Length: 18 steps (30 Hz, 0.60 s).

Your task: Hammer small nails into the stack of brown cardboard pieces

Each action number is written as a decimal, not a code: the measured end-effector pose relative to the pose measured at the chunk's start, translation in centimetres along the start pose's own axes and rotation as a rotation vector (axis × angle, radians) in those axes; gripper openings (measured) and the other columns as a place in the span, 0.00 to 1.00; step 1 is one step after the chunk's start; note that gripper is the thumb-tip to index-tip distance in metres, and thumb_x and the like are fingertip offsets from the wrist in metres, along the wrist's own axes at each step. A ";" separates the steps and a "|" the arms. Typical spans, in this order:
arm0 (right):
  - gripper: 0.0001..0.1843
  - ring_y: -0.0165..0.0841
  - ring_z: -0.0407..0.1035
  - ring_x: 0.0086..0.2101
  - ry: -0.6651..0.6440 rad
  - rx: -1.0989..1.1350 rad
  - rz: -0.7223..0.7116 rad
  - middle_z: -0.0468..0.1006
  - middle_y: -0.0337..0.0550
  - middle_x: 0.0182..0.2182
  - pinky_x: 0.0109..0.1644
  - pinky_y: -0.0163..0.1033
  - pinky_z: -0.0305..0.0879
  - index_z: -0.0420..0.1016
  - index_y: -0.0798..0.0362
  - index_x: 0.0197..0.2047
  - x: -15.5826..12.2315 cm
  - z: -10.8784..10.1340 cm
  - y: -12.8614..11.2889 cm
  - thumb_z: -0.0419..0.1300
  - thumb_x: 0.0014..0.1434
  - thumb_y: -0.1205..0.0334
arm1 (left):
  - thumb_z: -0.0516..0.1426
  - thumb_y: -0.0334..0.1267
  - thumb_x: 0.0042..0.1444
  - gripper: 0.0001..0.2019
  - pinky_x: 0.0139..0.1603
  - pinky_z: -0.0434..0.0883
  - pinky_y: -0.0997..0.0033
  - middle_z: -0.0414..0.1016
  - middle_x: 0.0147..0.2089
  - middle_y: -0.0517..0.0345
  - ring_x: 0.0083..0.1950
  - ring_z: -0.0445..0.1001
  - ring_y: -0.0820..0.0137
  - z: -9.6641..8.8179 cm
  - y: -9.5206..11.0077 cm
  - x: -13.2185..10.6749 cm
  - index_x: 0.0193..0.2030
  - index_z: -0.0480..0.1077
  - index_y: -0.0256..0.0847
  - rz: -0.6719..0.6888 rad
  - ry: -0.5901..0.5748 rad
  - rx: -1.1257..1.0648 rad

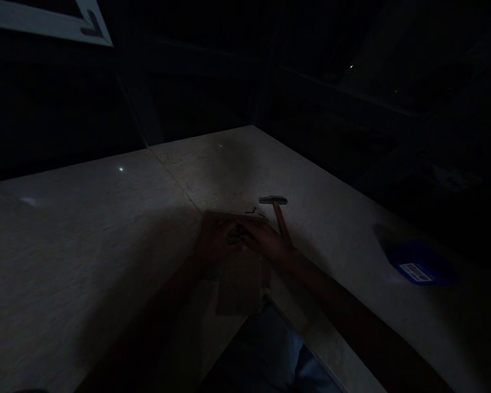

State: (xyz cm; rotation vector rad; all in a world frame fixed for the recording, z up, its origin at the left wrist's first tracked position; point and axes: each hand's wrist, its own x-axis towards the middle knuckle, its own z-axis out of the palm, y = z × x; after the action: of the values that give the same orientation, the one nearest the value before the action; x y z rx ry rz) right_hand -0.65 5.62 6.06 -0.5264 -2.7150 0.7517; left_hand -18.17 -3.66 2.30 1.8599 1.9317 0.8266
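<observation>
In dim light, my left hand [213, 240] and my right hand [267, 237] meet over flat brown pieces, wood or cardboard, on the table. One brown piece [240, 289] reaches toward me past the table edge; another brown piece [213, 216] shows beyond my fingers. Both hands are closed, fingers curled inward around a small greyish object [233, 237] that is too dark to name. Close to my right hand lies a hammer [281, 218], its head pointing away and its handle partly hidden behind that hand. A few thin dark nails [251, 211] are just past my fingertips.
A blue container [419, 265] with a white label stands on the right of the pale table [303, 180]. A seam crosses the tabletop, whose far corner lies ahead. At upper left is a white frame [45, 24]. My lap [265, 349] shows below the near edge.
</observation>
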 end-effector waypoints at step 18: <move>0.29 0.37 0.76 0.51 0.000 0.017 0.008 0.82 0.44 0.51 0.57 0.44 0.68 0.70 0.47 0.64 0.6 -1.9 -1.1 0.57 0.61 0.75 | 0.68 0.57 0.45 0.35 0.65 0.66 0.48 0.76 0.59 0.50 0.61 0.72 0.50 -0.1 0.2 0.1 0.60 0.70 0.47 0.016 0.027 -0.007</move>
State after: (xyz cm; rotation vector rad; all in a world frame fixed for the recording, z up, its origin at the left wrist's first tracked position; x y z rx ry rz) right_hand -0.83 5.86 8.33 -0.5332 -2.7053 0.7758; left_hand -18.13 -3.59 2.49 1.8719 1.9304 0.8660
